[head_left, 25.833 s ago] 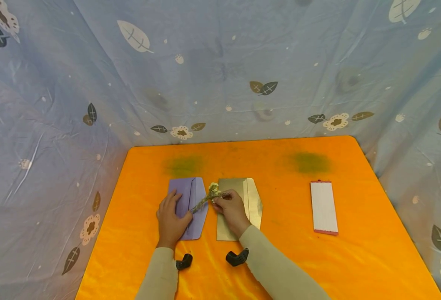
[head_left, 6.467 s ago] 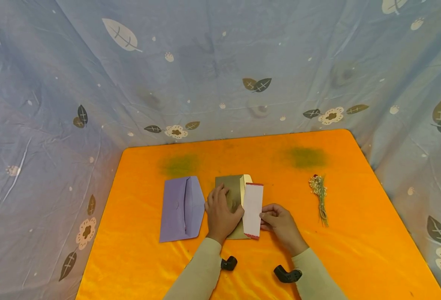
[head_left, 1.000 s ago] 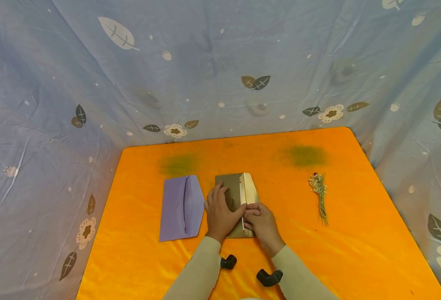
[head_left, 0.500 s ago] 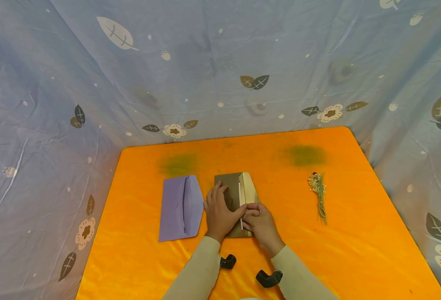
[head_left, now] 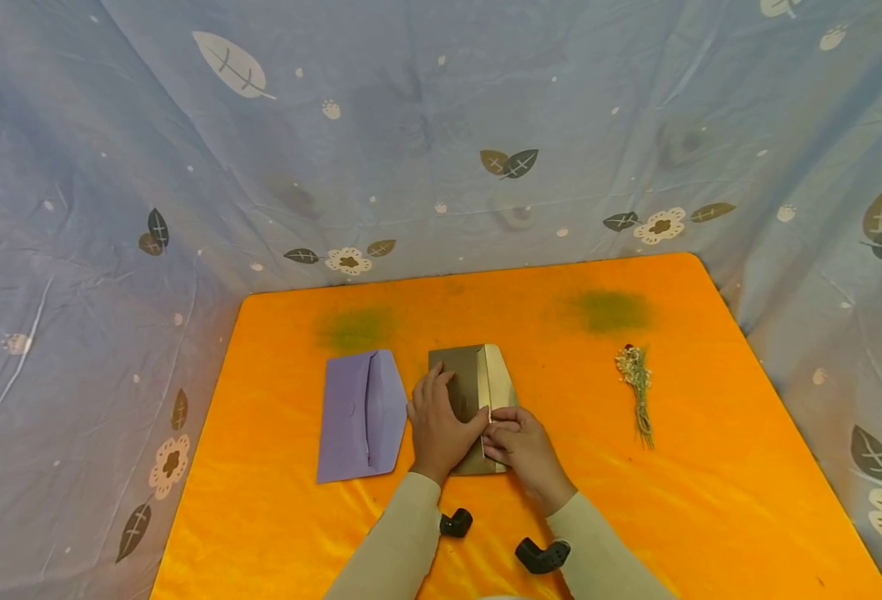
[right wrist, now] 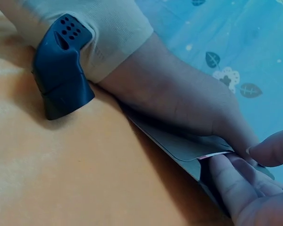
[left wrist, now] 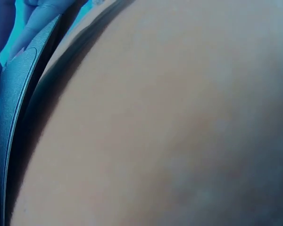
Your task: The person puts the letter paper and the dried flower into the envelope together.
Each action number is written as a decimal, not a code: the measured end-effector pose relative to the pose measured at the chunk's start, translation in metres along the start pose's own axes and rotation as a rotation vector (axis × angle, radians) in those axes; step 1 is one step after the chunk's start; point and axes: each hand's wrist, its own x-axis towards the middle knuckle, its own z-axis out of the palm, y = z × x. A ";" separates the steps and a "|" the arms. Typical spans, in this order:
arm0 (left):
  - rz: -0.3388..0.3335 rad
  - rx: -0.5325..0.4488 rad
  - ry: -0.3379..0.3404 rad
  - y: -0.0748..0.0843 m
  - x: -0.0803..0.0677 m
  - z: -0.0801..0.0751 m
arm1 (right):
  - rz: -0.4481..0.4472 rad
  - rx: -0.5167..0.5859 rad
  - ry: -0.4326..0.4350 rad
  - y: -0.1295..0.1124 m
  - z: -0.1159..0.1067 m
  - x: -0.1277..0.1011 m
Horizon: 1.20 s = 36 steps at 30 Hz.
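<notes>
Gold envelope [head_left: 465, 385] lies mid-table, long axis 12-to-6. Left hand [head_left: 438, 421] rests flat on it, fingers straight. Right hand [head_left: 519, 446], at the envelope's 3 o'clock edge, pinches the white card [right wrist: 216, 154], almost fully tucked inside.

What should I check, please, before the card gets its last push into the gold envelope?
1. Left hand pressing the gold envelope flat on the orange table: ok.
2. Right hand fingertips on the card at the envelope mouth: ok.
3. Card fully inside: not ok; a red-edged sliver shows in the right wrist view.
4. Flap open and out of the way: ok.
5. Card lying straight inside: cannot tell, hidden by the envelope.
6. Purple envelope and dried flower sprig lying apart from the hands: ok.
</notes>
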 end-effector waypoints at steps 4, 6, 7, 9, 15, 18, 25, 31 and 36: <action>-0.004 -0.001 -0.007 -0.001 0.000 -0.001 | 0.003 0.014 -0.009 -0.001 0.001 -0.002; -0.004 0.006 -0.011 -0.001 0.000 0.000 | 0.005 0.028 -0.007 -0.001 0.002 -0.002; -0.003 0.009 -0.010 -0.001 0.000 0.000 | 0.004 0.035 -0.007 -0.001 0.002 -0.003; 0.005 0.014 -0.005 -0.001 0.000 0.000 | 0.005 0.043 -0.008 0.000 0.002 -0.003; 0.040 0.013 0.029 -0.001 -0.001 0.000 | 0.010 0.029 -0.015 0.000 -0.003 -0.002; 0.030 0.009 0.016 0.000 -0.001 0.000 | 0.010 0.020 -0.021 -0.002 -0.006 -0.001; 0.027 -0.004 0.014 0.000 -0.001 0.000 | -0.009 -0.005 -0.030 -0.002 -0.017 0.002; 0.044 -0.018 0.034 0.000 -0.001 0.000 | -0.036 -0.036 -0.024 -0.006 -0.025 0.000; 0.051 -0.017 0.036 -0.001 -0.002 0.000 | -0.049 -0.051 0.001 -0.008 -0.031 0.000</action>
